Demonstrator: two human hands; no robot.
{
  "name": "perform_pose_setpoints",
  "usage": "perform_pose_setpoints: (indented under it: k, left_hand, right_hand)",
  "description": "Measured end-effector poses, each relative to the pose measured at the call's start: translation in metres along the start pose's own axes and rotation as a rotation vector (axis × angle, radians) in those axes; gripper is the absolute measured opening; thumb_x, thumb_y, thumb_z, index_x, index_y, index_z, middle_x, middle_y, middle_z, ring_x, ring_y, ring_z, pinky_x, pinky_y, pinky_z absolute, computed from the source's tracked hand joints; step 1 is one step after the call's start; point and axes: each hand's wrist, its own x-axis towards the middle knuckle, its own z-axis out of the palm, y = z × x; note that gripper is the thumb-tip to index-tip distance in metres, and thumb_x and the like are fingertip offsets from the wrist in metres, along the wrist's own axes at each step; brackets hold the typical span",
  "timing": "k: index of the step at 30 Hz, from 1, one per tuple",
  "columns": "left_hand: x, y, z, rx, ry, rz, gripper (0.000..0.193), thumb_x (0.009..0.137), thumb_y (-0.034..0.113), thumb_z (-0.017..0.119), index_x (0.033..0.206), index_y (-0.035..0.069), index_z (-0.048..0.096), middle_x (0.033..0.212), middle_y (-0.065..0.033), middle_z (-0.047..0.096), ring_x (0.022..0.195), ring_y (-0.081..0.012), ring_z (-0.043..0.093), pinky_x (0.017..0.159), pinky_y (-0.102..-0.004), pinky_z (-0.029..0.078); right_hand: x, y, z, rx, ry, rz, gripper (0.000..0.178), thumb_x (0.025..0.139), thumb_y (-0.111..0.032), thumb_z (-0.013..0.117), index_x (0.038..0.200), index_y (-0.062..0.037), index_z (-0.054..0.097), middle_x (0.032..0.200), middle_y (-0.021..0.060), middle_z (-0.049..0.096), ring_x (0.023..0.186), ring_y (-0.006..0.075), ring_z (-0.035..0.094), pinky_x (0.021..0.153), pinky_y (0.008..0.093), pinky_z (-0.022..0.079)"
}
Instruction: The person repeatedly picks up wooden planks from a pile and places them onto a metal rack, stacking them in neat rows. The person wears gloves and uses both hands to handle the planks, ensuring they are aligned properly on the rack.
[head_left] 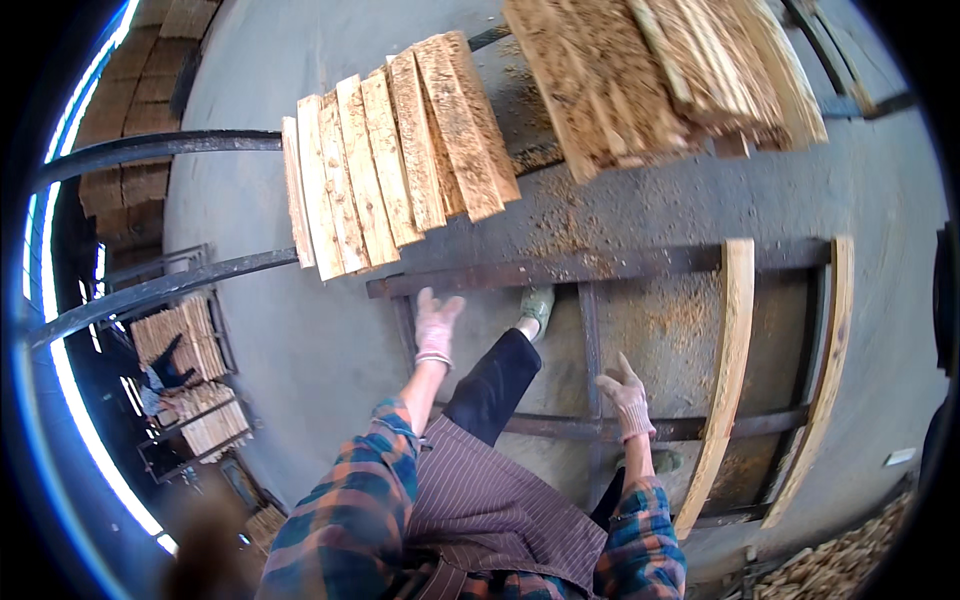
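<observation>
Both gloved hands are spread and hold nothing. The left hand [436,325] hovers just below the row of boards [395,160] on the rails; the right hand [625,392] hangs over the metal frame [590,268], below those boards.

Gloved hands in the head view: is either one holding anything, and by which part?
Nothing is held. The left hand reaches with spread fingers toward the rusty metal frame below the planks; the right hand hangs open over the frame.
</observation>
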Motion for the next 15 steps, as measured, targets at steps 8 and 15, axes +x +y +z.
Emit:
perform_pose_setpoints:
  k: [8,15]
  left_hand:
    - [0.165,-0.007,0.049,-1.112,0.015,-0.740,0.075,0.086,0.059,0.057,0.140,0.009,0.038,0.137,-0.0188,0.044,0.124,-0.0347,0.040,0.099,-0.0575,0.037]
    - [0.197,0.071,0.128,-1.159,0.247,-0.772,0.073,0.089,0.063,0.047,0.140,0.011,0.039,0.137,-0.0115,0.047,0.119,-0.0319,0.049,0.104,-0.0544,0.036]
  right_hand:
    - [0.225,-0.171,0.147,-0.148,-0.022,-0.282,0.089,0.082,-0.048,0.067,0.142,0.0077,0.032,0.127,0.0228,0.057,0.117,0.0276,0.055,0.098,0.0333,0.043]
    - [0.303,-0.192,0.214,-0.780,-0.014,-0.227,0.087,0.080,-0.058,0.063,0.131,0.0102,0.043,0.120,0.0273,0.057,0.110,0.0280,0.060,0.094,0.0306,0.049]
